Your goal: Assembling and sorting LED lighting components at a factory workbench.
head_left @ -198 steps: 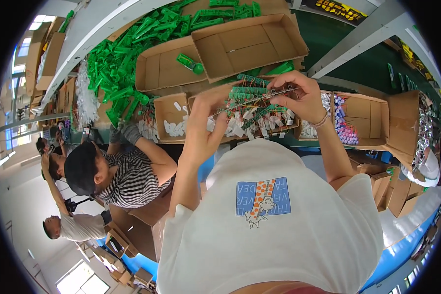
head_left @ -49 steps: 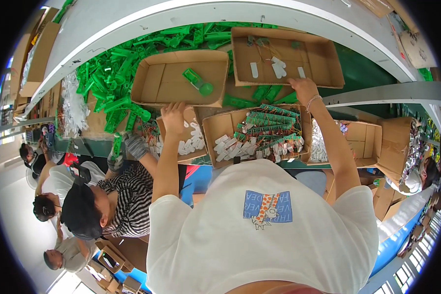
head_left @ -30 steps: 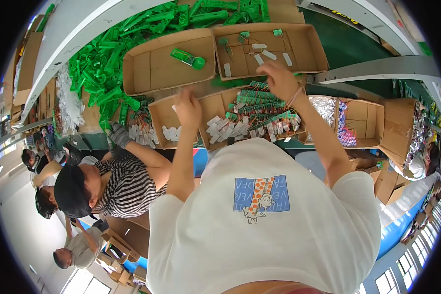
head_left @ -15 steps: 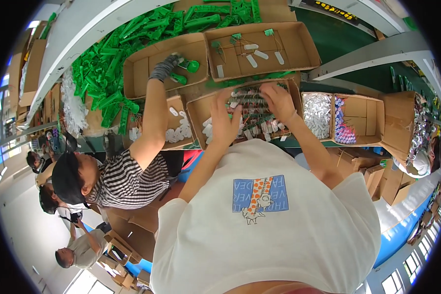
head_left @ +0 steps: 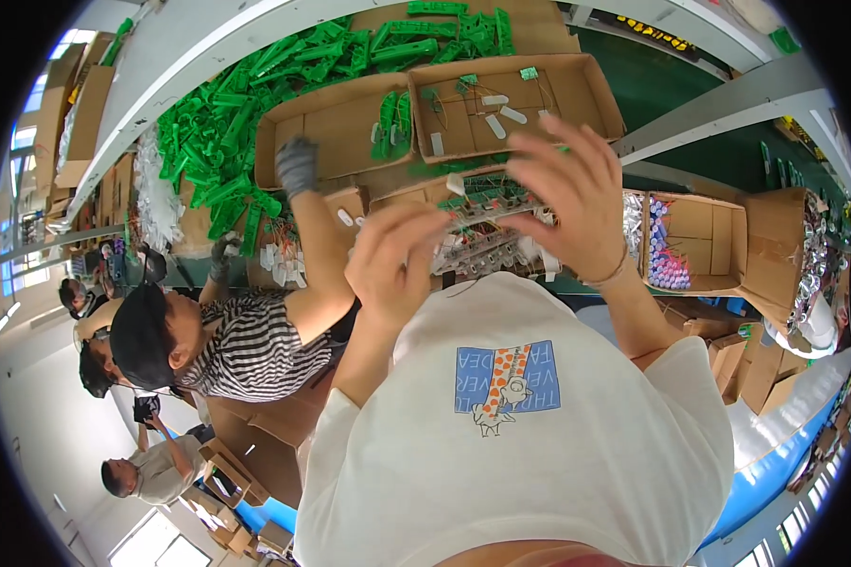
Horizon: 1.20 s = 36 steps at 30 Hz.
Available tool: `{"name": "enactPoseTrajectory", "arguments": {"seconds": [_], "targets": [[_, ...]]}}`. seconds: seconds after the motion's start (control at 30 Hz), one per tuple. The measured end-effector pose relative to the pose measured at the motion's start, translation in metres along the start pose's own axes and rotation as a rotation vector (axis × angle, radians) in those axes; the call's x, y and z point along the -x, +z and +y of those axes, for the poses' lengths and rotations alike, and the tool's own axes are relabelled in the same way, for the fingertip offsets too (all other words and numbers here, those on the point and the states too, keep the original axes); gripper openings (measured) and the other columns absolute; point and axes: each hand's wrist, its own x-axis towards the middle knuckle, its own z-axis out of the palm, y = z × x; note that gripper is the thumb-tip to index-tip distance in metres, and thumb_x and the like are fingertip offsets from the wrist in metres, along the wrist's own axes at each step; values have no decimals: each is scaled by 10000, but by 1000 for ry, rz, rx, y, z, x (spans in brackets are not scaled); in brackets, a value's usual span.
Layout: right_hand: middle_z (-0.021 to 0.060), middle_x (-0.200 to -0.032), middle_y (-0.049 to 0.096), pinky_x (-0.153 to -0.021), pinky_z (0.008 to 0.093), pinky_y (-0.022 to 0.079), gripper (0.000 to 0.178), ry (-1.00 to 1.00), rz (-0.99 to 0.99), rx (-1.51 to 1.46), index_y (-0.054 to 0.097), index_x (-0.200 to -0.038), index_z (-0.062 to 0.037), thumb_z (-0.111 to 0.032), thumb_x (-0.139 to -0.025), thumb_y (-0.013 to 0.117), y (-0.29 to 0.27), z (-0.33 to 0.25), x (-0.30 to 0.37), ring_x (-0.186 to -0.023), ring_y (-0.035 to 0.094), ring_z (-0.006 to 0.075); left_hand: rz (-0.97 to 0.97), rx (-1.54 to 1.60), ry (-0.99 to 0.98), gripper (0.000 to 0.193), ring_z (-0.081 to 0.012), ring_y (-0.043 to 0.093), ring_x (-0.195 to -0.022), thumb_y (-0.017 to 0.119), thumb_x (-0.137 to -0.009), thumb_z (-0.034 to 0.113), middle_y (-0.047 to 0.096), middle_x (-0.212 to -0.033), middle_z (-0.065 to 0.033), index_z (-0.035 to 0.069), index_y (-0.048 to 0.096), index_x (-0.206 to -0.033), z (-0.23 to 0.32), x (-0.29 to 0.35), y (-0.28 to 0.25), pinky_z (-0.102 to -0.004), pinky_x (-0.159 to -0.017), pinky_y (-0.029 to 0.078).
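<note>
Cardboard, far right tray (head_left: 581,99): I see flat white pieces (head_left: 513,114) with rounded ends and small green boards (head_left: 529,73) on thin wires, scattered across the bottom.
Cardboard, far left tray (head_left: 345,128): green plastic parts (head_left: 390,126) stand near its right wall; a co-worker's grey-gloved hand (head_left: 298,166), blurred, is at its left end.
Near middle tray (head_left: 413,196): mostly hidden from me by the two hands; green boards, wires and pale pieces show between them.
Right tray (head_left: 714,236): purple and pink cylinders (head_left: 668,253) packed along its left side, ends up.
Far left heap: glossy, long green plastic shells (head_left: 241,123) in a loose pile, with crinkled clear plastic (head_left: 158,203) at its left.
Circuit strip (head_left: 490,204): narrow, rigid, studded with small components, over the near middle tray and between the hands, its right end higher in my view.
Left hand (head_left: 394,257): palm down, fingers bent toward the strip's left end; I cannot tell whether they pinch it.
Right hand (head_left: 567,194): blurred, fingers fanned, thumb well apart from them, around the strip's right end; the grip looks loose, unclenched.
</note>
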Motion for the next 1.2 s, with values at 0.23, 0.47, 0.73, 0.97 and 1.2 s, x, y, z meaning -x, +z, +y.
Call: {"name": "enactPoseTrajectory", "arguments": {"seconds": [0.23,0.47,0.73,0.97,1.2], "targets": [[94,-1015,659,-825,316,495,337,394,-209,-879,648,-1024,-31,-51,-718,788,33,28,38,-949,622,205,91,518,-494,194,-181,659,-866,705,-785,-79,671,-994,-147,-22,633,-956,-11,19,0,-248,-673,518],[72,-979,628,-799,294,471,239,318,-208,-1016,672,-961,-40,-38,-742,765,42,27,37,-906,595,191,25,225,-202,256,-193,668,-876,723,-765,-81,683,-975,-152,-22,607,-986,-30,28,-15,-250,-685,523],[66,-954,622,-764,300,484,251,351,-314,-980,708,-979,-59,-27,-736,761,39,32,27,-893,620,191,-443,121,-228,243,-207,614,-852,627,-840,-49,629,-1059,-98,21,585,-1069,-20,5,-30,-303,-732,495],[64,-1019,583,-755,284,492,409,442,-179,-885,643,-1047,-50,-61,-680,821,37,26,26,-845,600,158,-416,464,-440,347,-165,589,-926,597,-836,-73,614,-1076,-99,38,581,-1164,-25,10,-17,-282,-728,476],[53,-975,549,-787,281,507,379,609,-122,-1311,557,-961,-43,14,-693,818,42,22,37,-897,567,136,-396,147,-298,257,-178,518,-735,701,-777,-18,619,-985,-89,24,641,-1023,-8,5,-3,-247,-662,439]]}}
